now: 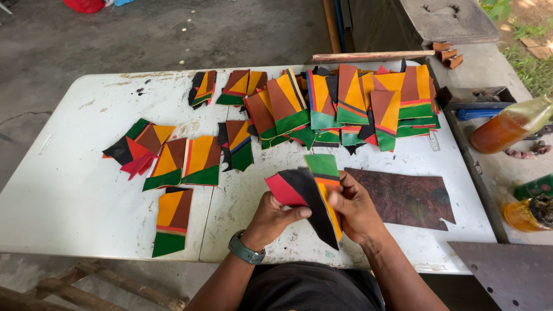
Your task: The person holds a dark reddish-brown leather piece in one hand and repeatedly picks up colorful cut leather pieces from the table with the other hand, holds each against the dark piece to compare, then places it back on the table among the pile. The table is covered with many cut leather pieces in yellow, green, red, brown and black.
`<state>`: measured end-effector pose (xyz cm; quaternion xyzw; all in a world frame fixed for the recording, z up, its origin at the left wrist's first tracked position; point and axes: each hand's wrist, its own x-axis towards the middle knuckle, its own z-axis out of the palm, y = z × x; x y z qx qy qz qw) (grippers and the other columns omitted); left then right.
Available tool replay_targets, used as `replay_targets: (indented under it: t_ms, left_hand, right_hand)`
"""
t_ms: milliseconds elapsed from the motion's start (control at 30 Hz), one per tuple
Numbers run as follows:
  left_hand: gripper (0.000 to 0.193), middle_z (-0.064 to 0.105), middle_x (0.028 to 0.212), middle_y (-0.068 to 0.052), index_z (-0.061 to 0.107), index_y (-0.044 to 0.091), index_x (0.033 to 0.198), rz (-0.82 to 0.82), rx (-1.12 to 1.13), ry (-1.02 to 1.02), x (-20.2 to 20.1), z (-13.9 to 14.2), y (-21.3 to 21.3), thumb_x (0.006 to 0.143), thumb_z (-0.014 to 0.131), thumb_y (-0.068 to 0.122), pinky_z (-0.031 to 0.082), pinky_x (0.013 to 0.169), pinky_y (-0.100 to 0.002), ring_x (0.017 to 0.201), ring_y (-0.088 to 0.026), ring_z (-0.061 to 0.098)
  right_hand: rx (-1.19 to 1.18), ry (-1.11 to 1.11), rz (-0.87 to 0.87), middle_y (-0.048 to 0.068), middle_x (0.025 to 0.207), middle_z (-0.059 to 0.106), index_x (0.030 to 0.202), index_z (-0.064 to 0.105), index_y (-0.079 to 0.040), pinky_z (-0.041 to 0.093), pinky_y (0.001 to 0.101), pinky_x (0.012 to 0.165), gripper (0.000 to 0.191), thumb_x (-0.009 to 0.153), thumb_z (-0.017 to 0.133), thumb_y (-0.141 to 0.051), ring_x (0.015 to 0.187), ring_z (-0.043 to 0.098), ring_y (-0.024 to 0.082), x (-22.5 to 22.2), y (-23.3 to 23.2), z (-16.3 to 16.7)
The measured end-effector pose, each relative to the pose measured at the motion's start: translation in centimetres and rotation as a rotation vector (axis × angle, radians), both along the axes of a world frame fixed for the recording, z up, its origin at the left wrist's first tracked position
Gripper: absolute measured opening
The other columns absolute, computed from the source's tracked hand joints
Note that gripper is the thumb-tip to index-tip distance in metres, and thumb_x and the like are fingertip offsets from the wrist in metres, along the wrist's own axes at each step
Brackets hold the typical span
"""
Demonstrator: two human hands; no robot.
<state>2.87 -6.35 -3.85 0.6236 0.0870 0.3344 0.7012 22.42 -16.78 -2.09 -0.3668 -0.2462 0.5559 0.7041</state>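
My left hand [272, 219] and my right hand [356, 208] together hold a multicoloured leather piece [314, 193] with black, red, green and orange panels, just above the near edge of the white table [69, 190]. The left hand pinches its red and black end; the right grips its green and orange side. A watch sits on my left wrist. Many similar pieces [345, 106] in brown, orange, green and red lie spread across the table's far half, with a smaller group [178, 158] to the left. One single piece [171, 222] lies near the front edge.
A dark brown leather sheet [406, 196] lies right of my hands. On a bench at the right stand an amber bottle [510, 126], a jar [527, 213] and tools. A wooden stick [368, 56] lies along the table's far edge. Concrete floor lies beyond.
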Motion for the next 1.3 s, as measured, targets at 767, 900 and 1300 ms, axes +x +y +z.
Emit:
replay_targets:
  t_ms: [767, 900, 1300]
  left_hand:
    - [0.024, 0.070, 0.119, -0.004, 0.067, 0.003, 0.123, 0.139, -0.654, -0.033, -3.8, -2.0, 5.2, 0.101, 0.061, 0.013, 0.052, 0.098, -0.032, 0.108, -0.014, 0.066]
    - [0.027, 0.069, 0.123, -0.006, 0.063, 0.004, 0.126, 0.086, -0.777, -0.081, -2.2, -1.1, 4.4, 0.104, 0.059, 0.019, 0.055, 0.099, -0.038, 0.113, -0.018, 0.067]
    - [0.046, 0.058, 0.142, -0.007, 0.047, 0.008, 0.144, -0.243, -0.844, -0.067, 0.5, 3.0, 2.4, 0.109, 0.047, 0.038, 0.049, 0.109, -0.041, 0.130, -0.021, 0.058]
  right_hand:
    - [-0.779, -1.980, 0.049, 0.020, 0.130, 0.060, 0.154, 0.042, -0.013, 0.044, 0.0527, 0.097, 0.126, 0.048, 0.100, -0.050, 0.116, 0.056, 0.040, 12.7, -3.5, 4.4]
    - [-0.762, -1.636, -0.004, 0.015, 0.118, 0.069, 0.118, 0.072, -0.010, 0.055, 0.0426, 0.089, 0.055, 0.073, 0.089, -0.036, 0.105, 0.069, 0.030, 16.1, -5.2, 2.6]
    - [-0.342, -1.185, 0.274, 0.005, 0.087, 0.081, 0.104, 0.078, -0.003, 0.056, 0.0291, 0.073, 0.027, 0.079, 0.080, -0.014, 0.080, 0.072, 0.013, 9.6, 1.0, 7.6]
